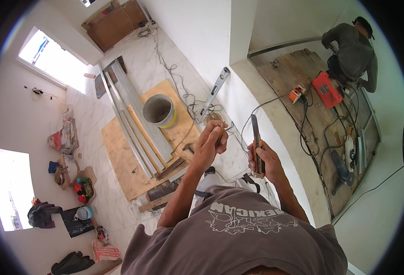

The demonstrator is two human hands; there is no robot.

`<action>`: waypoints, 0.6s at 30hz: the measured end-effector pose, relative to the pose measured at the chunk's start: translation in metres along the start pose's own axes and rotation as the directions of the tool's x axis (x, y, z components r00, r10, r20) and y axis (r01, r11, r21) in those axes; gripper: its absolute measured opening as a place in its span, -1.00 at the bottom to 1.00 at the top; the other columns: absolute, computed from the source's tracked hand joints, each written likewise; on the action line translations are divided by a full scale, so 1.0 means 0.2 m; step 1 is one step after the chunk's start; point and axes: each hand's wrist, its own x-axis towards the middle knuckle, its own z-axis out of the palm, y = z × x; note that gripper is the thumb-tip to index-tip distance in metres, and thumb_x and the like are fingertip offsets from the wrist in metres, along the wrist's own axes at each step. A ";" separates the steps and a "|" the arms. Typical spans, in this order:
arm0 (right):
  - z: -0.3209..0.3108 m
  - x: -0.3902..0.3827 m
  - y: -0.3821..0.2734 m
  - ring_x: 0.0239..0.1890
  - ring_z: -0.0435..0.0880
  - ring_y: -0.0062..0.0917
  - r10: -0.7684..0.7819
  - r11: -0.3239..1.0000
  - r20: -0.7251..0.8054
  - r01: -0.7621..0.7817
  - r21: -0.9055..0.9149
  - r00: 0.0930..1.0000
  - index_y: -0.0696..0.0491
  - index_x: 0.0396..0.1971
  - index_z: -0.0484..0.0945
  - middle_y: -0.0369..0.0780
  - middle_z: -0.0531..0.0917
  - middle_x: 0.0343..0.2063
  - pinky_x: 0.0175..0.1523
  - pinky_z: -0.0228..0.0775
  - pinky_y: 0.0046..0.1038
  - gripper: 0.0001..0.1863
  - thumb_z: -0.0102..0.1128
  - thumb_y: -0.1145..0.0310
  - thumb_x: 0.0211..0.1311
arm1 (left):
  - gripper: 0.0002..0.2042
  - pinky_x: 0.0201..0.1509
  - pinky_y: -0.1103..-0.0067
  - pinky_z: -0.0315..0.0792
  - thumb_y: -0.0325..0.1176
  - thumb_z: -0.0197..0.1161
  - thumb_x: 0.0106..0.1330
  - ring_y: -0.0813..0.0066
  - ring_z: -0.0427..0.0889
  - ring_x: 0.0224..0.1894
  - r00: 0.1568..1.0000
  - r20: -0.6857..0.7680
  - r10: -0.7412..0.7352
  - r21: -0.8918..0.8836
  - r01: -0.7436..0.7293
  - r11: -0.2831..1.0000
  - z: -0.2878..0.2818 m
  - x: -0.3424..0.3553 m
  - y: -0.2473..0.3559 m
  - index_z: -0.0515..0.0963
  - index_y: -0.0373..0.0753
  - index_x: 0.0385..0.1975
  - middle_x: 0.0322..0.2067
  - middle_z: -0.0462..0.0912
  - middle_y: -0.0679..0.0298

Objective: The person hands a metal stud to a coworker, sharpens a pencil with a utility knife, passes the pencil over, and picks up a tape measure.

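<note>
The person's right hand (269,160) was closed around the orange-and-black handle of a utility knife (258,153), held upright before the body with its dark blade pointing away. The left hand (210,140), raised just beside it, had its fingers curled around a small, thin item; its kind could not be told. Beyond lay a level (215,89), and a bucket (169,123) stood on a wooden board (112,135).
</note>
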 end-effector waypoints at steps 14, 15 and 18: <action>-0.16 0.24 0.25 -0.61 0.36 -0.71 0.223 0.914 -0.298 -0.306 -0.267 0.928 0.15 -0.08 0.47 -0.37 0.40 -0.59 -0.53 0.21 -0.65 -0.50 -0.26 0.00 0.45 | -0.81 -0.54 0.71 0.11 -0.30 -0.10 0.47 0.70 0.20 -0.61 0.900 -0.250 -0.358 -0.103 0.343 0.934 -0.18 0.03 -0.60 0.33 -0.20 -0.03 -0.51 0.33 0.41; -0.16 0.29 0.20 -0.59 0.37 -0.71 0.151 0.902 -0.266 -0.243 -0.356 0.952 0.14 -0.10 0.47 -0.36 0.41 -0.58 -0.51 0.23 -0.64 -0.52 -0.24 0.01 0.44 | -0.81 -0.53 0.71 0.13 -0.30 -0.09 0.47 0.71 0.21 -0.60 0.927 -0.229 -0.296 -0.031 0.297 0.954 -0.22 0.07 -0.56 0.31 -0.19 -0.03 -0.48 0.36 0.40; -0.21 0.31 0.10 -0.55 0.39 -0.71 0.008 0.900 -0.154 -0.074 -0.429 0.988 0.13 -0.22 0.46 -0.33 0.43 -0.54 -0.48 0.27 -0.65 -0.62 -0.21 0.11 0.42 | -0.83 -0.56 0.71 0.15 -0.34 -0.11 0.48 0.72 0.24 -0.62 0.944 -0.256 -0.207 0.041 0.224 0.974 -0.29 -0.01 -0.36 0.31 -0.22 -0.04 -0.50 0.41 0.38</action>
